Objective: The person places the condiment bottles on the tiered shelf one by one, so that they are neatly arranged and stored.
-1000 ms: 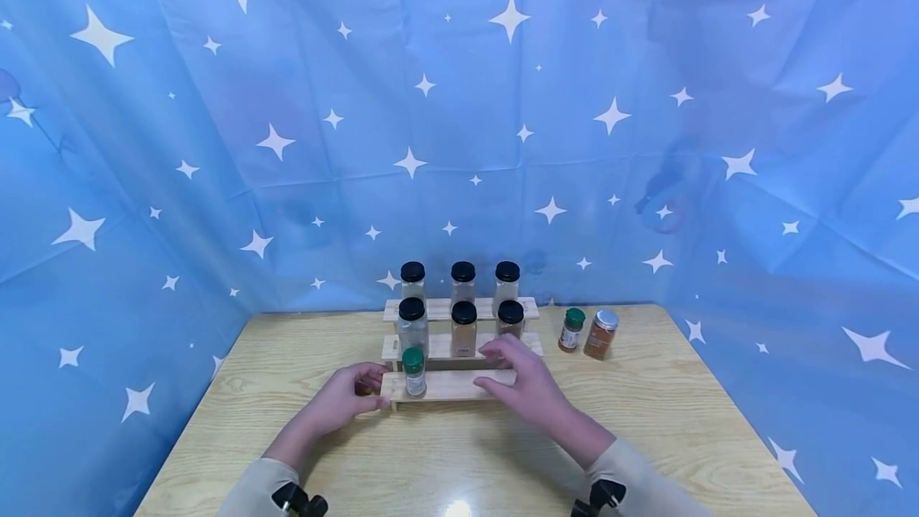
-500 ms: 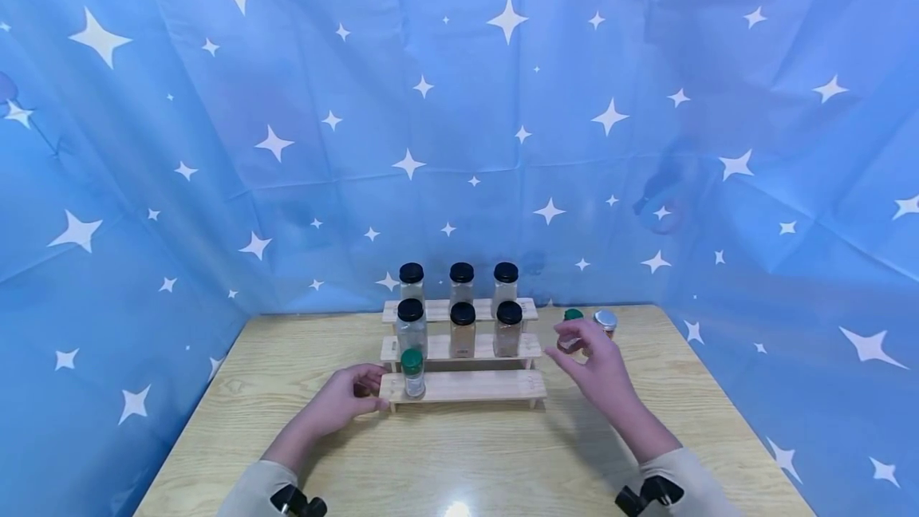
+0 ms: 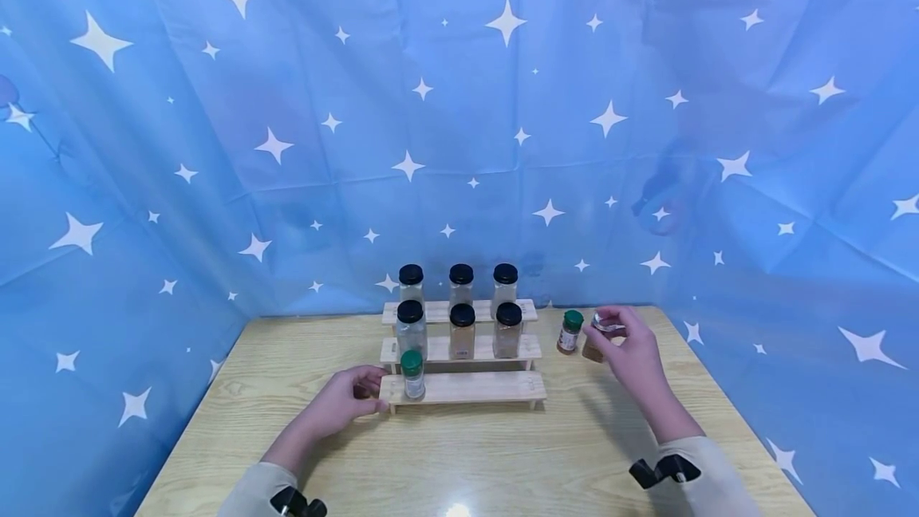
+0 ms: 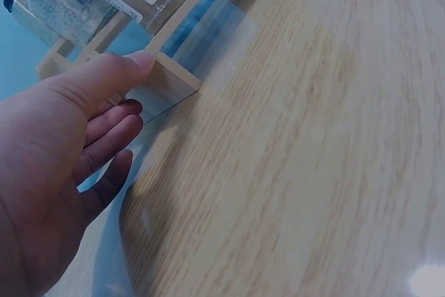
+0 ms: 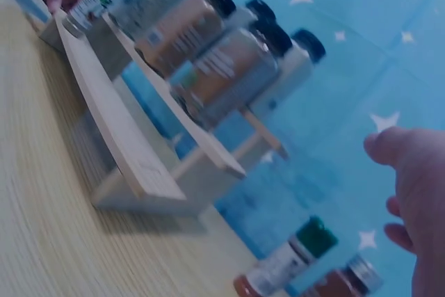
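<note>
My left hand (image 3: 345,401) holds the left end of a three-tier wooden spice rack (image 3: 477,387) at its lowest shelf. In the left wrist view the thumb (image 4: 128,67) lies on the shelf's end, and the other fingers curl behind it. A green-capped spice jar (image 3: 412,375) stands at the left of that shelf. My right hand (image 3: 632,349) is at a silver-lidded spice jar (image 3: 593,351) on the table, thumb and fingers spread around its lid. In the right wrist view a gap shows between this hand (image 5: 417,199) and the silver lid (image 5: 363,274).
Black-capped jars fill the middle shelf, among them a tan one (image 3: 463,333), and more stand on the top shelf (image 3: 438,311). Another green-capped jar (image 3: 570,333) stands on the table (image 3: 345,469) right of the rack. A blue starry cloth (image 3: 459,142) hangs behind.
My right hand has moved right, from over the rack, past the green-capped table jar, to the silver-lidded jar. My left hand has stayed on the rack's end.
</note>
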### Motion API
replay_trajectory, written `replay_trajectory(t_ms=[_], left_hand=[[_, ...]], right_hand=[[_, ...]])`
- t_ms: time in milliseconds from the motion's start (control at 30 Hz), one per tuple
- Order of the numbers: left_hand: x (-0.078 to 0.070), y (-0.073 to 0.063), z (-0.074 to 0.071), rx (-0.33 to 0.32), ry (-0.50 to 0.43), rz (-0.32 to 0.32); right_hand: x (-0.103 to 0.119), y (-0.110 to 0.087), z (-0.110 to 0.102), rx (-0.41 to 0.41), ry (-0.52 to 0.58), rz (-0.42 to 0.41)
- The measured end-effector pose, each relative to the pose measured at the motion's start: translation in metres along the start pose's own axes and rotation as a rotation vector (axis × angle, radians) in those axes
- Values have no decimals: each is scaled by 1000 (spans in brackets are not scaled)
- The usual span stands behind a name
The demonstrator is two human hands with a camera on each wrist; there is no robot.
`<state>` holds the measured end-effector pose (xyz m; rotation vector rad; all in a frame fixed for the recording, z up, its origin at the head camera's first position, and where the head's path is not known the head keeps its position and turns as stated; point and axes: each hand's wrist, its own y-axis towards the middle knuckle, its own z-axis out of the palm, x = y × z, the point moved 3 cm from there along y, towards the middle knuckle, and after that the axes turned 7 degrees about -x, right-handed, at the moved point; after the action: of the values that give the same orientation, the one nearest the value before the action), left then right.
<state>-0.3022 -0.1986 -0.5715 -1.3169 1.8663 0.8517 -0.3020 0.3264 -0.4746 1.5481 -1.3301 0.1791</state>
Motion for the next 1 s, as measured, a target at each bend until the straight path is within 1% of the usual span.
replay_trajectory(t_ms=[200,533,800,1000], left_hand=[[-2,0,0,3,-10,-1],[-2,0,-1,5,-29,-8],[-4,-1,-1,6,-39,-6],[-2,-1,-1,9,-16,2]], right_hand=[[-20,6,-5,-2,-56,19],[-46,13,-2,13,-80,88],[-61,15,3,44,-58,144],[-69,17,7,76,-45,188]])
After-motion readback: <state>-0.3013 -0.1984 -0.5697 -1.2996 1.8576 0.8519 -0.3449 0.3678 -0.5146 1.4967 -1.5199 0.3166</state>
